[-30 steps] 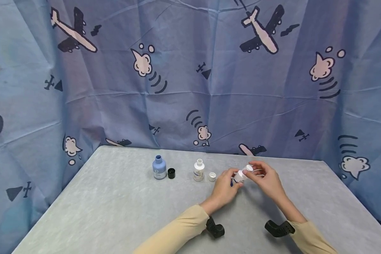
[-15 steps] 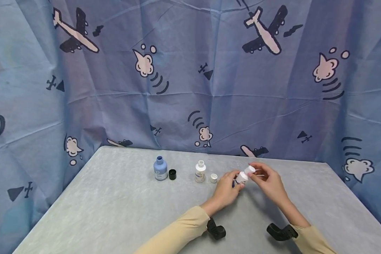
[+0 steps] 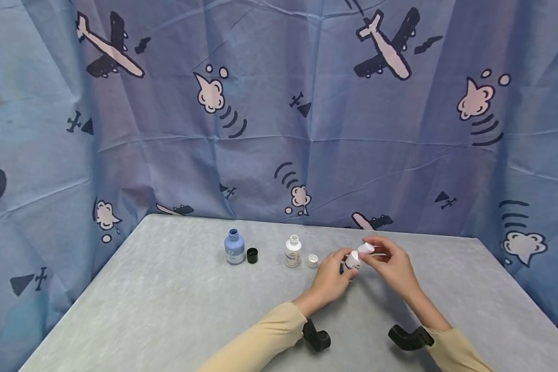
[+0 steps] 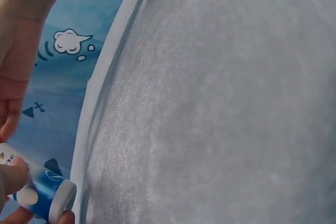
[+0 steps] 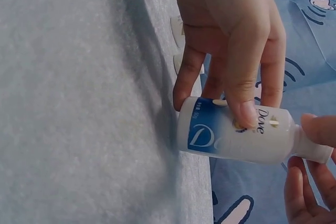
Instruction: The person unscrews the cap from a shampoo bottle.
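My left hand [image 3: 329, 279] grips a small white Dove bottle [image 5: 236, 135] with a blue label band near its base. It is held tilted above the table, its neck pointing up and right in the head view. The thumb and fingers of my right hand [image 3: 395, 266] pinch the white cap [image 3: 366, 248] at the bottle's neck. In the right wrist view the cap [image 5: 313, 149] sits at the neck, partly covered by the right thumb. The left wrist view catches the blue base end of the bottle [image 4: 44, 192] at its lower left corner.
On the table [image 3: 167, 310], left of the hands, stand an uncapped white bottle [image 3: 293, 252] with a white cap [image 3: 312, 261] beside it. Farther left are an uncapped blue bottle [image 3: 234, 249] and a black cap [image 3: 252, 255]. A blue patterned curtain [image 3: 260, 103] hangs behind.
The right thumb and fingers have shifted slightly around the cap, and the cap's tilt differs a little. The left hand keeps its hold on the bottle; the standing bottles stay put.
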Demonstrator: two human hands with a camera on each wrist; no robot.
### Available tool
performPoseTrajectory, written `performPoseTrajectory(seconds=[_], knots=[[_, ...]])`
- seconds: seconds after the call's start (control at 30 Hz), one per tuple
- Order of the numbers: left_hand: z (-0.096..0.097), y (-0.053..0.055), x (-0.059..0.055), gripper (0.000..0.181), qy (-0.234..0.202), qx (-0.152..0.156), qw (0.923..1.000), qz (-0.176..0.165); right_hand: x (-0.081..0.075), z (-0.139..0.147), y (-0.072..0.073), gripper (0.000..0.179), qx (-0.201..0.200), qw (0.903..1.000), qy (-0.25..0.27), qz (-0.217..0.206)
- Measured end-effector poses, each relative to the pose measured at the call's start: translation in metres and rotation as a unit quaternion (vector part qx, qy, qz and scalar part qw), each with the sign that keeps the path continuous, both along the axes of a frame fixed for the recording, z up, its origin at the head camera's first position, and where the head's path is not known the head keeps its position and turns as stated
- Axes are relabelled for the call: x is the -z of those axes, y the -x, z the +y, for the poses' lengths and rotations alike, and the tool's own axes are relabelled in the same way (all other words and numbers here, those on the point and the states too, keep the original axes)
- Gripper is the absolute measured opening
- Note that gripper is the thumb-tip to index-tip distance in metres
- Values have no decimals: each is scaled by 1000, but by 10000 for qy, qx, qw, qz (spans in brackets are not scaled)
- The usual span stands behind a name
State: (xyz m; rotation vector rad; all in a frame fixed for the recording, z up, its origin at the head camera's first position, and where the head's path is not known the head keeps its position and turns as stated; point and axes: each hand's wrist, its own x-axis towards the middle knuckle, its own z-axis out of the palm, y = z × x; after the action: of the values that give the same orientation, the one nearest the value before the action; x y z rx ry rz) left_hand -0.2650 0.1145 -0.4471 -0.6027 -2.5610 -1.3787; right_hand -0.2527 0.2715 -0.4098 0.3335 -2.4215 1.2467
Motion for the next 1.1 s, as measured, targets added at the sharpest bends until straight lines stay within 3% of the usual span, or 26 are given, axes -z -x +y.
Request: performPoseTrajectory(seconds=[0.8, 1.1], knots=[[-3, 3, -4, 42, -64, -132, 9999, -92, -11, 5, 4, 33, 8, 9986, -519, 45], [1, 6, -5, 43, -14, -74, 10000, -51, -13, 10, 8, 30, 215, 9956, -901, 124]])
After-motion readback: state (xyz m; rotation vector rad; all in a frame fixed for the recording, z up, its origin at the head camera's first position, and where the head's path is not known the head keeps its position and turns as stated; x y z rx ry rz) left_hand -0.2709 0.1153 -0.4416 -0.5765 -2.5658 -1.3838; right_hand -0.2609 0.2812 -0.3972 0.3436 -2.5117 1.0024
